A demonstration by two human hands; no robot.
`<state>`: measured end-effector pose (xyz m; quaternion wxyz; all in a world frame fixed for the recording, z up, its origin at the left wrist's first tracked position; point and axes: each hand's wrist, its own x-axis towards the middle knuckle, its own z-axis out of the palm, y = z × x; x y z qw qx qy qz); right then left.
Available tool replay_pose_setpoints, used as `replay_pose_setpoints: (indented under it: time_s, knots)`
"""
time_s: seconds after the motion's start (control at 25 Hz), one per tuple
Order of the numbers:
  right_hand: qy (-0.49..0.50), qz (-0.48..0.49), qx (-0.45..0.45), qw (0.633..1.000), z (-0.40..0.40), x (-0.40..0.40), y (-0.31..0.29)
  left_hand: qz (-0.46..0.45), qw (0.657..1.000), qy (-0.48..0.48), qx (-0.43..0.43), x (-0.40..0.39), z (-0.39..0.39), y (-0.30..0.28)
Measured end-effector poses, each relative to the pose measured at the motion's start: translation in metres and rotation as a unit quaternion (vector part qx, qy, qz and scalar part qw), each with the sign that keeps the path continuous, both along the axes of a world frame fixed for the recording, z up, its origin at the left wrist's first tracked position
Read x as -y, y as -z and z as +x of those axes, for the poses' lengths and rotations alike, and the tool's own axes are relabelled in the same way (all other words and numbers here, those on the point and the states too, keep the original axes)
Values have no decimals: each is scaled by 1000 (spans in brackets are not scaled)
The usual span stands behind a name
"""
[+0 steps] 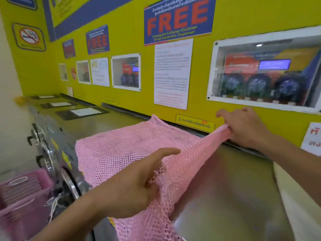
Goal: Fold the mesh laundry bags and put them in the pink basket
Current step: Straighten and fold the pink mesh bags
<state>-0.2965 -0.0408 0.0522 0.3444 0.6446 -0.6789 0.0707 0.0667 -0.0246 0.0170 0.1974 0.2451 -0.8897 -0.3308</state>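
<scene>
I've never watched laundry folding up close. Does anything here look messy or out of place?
Nothing is damaged or spilled. The pink mesh bag is mid-fold, its near end hanging off the machine top, gripped by the left hand and right hand.

Both arms reach forward: left hand (133, 185) pinching with index extended, right hand (246, 129) curled, gripping.

I'm in a self-service laundromat: a row of front-loading washers (52, 153) under a steel surface (225, 188), a yellow wall (130, 40) with "FREE Detergent+Softener+Sanitizer" posters (178, 20), and windowed automatic dispenser pumps (260, 73).
</scene>
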Motion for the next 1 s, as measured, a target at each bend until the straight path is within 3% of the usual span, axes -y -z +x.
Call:
replay_pose_setpoints:
  time_s: [0.12, 0.36, 0.56, 0.64, 0.8, 0.92, 1.0]
  knots:
    - [-8, -13, -39, 999, 38, 40, -12, 76, 997, 19, -11, 53, 37, 4]
    - [40, 37, -91, 994, 107, 161, -30, 115, 992, 44, -18, 197, 97, -6]
    - [82, 102, -65, 989, 141, 259, -15, 36, 999, -20, 13, 300, 124, 0]
    - [106, 101, -62, 987, 148, 290, -11, -9, 996, -87, 22, 326, 127, -3]
    - [188, 60, -34, 980, 178, 337, -3, -209, 934, -272, 100, 350, 111, -3]
    - [192, 86, 58, 976, 207, 335, 4, -214, 963, -161, 45, 336, 75, 20]
    - [192, 156, 149, 957, 220, 315, 2, -173, 977, -68, 102, 334, 55, 40]
